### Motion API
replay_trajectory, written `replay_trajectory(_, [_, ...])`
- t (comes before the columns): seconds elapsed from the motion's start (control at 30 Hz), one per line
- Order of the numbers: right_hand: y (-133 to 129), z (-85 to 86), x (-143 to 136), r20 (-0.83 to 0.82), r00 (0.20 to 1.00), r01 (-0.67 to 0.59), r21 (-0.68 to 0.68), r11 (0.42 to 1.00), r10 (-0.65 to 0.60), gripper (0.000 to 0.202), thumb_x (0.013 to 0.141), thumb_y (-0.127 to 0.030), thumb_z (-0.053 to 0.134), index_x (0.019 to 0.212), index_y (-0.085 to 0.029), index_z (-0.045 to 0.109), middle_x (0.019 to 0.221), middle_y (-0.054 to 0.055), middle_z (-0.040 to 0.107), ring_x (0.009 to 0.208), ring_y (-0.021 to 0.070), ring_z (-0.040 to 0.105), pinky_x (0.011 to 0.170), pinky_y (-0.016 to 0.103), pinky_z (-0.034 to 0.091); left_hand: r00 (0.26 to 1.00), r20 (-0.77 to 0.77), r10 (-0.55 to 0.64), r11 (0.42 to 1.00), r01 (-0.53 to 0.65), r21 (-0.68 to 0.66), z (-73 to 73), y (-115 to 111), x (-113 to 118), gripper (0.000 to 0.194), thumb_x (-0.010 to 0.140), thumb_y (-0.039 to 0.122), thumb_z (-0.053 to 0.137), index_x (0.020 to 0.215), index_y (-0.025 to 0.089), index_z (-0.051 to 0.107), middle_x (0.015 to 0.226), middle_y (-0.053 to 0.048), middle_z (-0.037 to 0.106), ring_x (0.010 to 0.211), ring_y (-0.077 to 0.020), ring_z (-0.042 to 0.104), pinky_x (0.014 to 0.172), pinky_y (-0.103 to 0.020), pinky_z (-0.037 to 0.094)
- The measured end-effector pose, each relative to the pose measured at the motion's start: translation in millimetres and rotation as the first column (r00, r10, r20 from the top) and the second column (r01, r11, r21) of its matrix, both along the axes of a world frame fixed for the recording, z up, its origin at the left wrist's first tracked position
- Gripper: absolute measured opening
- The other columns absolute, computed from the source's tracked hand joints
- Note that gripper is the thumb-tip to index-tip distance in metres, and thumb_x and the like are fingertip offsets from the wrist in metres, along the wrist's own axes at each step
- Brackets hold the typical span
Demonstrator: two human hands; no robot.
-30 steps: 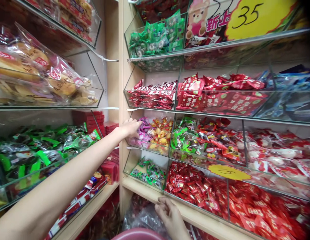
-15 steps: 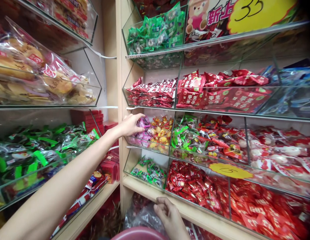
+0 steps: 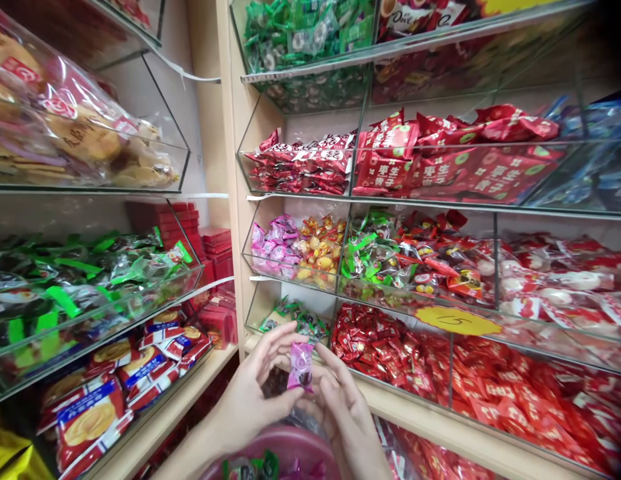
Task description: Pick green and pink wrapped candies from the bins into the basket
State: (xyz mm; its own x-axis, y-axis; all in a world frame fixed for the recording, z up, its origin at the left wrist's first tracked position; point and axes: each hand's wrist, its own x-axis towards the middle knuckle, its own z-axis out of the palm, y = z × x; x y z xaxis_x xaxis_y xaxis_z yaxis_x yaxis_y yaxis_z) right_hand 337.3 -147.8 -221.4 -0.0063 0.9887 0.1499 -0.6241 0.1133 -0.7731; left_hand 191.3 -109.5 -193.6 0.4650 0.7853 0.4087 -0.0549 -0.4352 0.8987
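A small purple-wrapped candy (image 3: 301,367) is held upright between both hands, above a pink basin (image 3: 285,440) at the bottom. My left hand (image 3: 263,383) has its thumb at the candy's lower edge, its other fingers curved behind. My right hand (image 3: 343,393) touches the candy's right side with its fingertips. Green and purple wrapped candies lie inside the basin. Similar purple candies (image 3: 275,243) fill the left part of a clear shelf bin, beside yellow-orange ones (image 3: 323,250).
Clear bins of red (image 3: 390,347) and green (image 3: 307,33) packets rise ahead. A wooden shelf edge (image 3: 410,417) runs just beyond my right hand. On the left, another shelf holds bagged biscuits (image 3: 85,133) and green-wrapped packets (image 3: 80,267).
My left hand has come down from the purple candy bin with one candy. My right hand has risen slightly to meet it. The view has tilted down, showing more of the basin.
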Motion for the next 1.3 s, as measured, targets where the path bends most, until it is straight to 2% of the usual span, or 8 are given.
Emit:
replay_trajectory(0.23, [11.9,-15.1,1.5,0.115,0.991,0.061,0.065,0.996,-0.069,0.051,0.073,-0.030,0.071,0.118,-0.026,0.048,0.099,0.004,0.063,0.085,0.0158,0.061,0.076,0.029,0.049,0.999,-0.031,-0.024,0.998,0.022,-0.059,-12.7,0.6,1.6,0.065,0.078,0.019,0.063,0.135,0.030,0.032,0.135,-0.006,0.044,0.117,-0.0181,0.048,0.102,-0.034,0.039])
replay_trajectory(0.33, [15.5,-21.9,4.5,0.203,0.974,0.079,0.094,0.992,-0.097,0.053,0.073,-0.028,0.071,0.120,-0.029,0.046,0.095,0.001,0.061,0.076,0.0113,0.058,0.073,0.026,0.048,0.999,-0.051,0.018,0.994,-0.023,-0.107,-10.0,4.2,1.3,0.062,0.077,0.025,0.064,0.133,0.027,0.037,0.126,-0.007,0.053,0.106,-0.0185,0.055,0.092,-0.033,0.046])
replay_trajectory(0.5, [14.8,-28.4,4.9,0.351,0.931,0.049,0.139,0.989,-0.095,0.056,0.073,-0.026,0.070,0.123,-0.030,0.043,0.093,-0.001,0.056,0.076,0.0102,0.055,0.072,0.024,0.046,0.974,-0.189,0.121,0.986,-0.140,-0.092,-13.7,9.1,-0.5,0.036,0.076,0.032,0.064,0.110,0.020,0.061,0.103,-0.005,0.065,0.080,-0.0153,0.060,0.072,-0.027,0.050])
replay_trajectory(0.63, [16.1,-33.9,7.3,0.471,0.881,-0.012,0.120,0.993,-0.047,0.057,0.074,-0.031,0.068,0.124,-0.027,0.042,0.096,0.002,0.055,0.080,0.0131,0.056,0.072,0.028,0.047,0.984,-0.139,0.111,0.959,-0.143,-0.244,-26.8,8.8,-7.2,0.037,0.073,0.033,0.066,0.106,0.018,0.060,0.093,-0.004,0.067,0.072,-0.0134,0.060,0.067,-0.026,0.049])
replay_trajectory(0.77, [21.1,-37.8,13.1,0.506,0.851,0.119,0.069,0.990,-0.138,0.056,0.075,-0.039,0.065,0.124,-0.025,0.041,0.104,0.005,0.053,0.078,0.0132,0.057,0.072,0.029,0.048,0.984,-0.142,0.111,0.916,-0.157,-0.370,-41.6,-0.7,-13.5,0.034,0.070,0.031,0.069,0.100,0.016,0.060,0.089,-0.003,0.067,0.075,-0.0129,0.060,0.072,-0.026,0.048])
replay_trajectory(0.9, [25.2,-36.5,18.5,0.495,0.840,0.227,0.052,0.973,-0.222,0.055,0.075,-0.044,0.064,0.120,-0.021,0.043,0.101,0.006,0.054,0.079,0.0138,0.056,0.072,0.028,0.047,0.970,-0.243,-0.026,0.891,-0.088,-0.445,-56.6,-22.3,-10.0,0.026,0.072,0.028,0.066,0.094,0.015,0.062,0.085,-0.002,0.067,0.076,-0.0133,0.059,0.071,-0.025,0.046])
replay_trajectory(1.03, [25.8,-35.6,20.4,0.490,0.845,0.219,0.046,0.975,-0.212,0.056,0.074,-0.044,0.064,0.120,-0.019,0.043,0.099,0.005,0.054,0.076,0.0131,0.055,0.070,0.028,0.046,0.900,-0.405,-0.159,0.903,-0.033,-0.428,-69.3,-49.0,2.5,0.022,0.072,0.023,0.062,0.094,0.019,0.063,0.086,0.001,0.065,0.075,-0.0133,0.057,0.069,-0.024,0.044])
replay_trajectory(1.3, [25.1,-39.5,20.6,0.461,0.862,0.217,0.042,0.975,-0.212,0.054,0.074,-0.041,0.066,0.118,-0.019,0.044,0.098,0.004,0.054,0.074,0.0117,0.055,0.069,0.027,0.045,0.660,-0.714,-0.234,0.971,0.196,-0.137,-92.0,-76.9,27.1,0.024,0.071,0.016,0.063,0.094,0.023,0.063,0.097,0.000,0.063,0.092,-0.0157,0.057,0.083,-0.024,0.042])
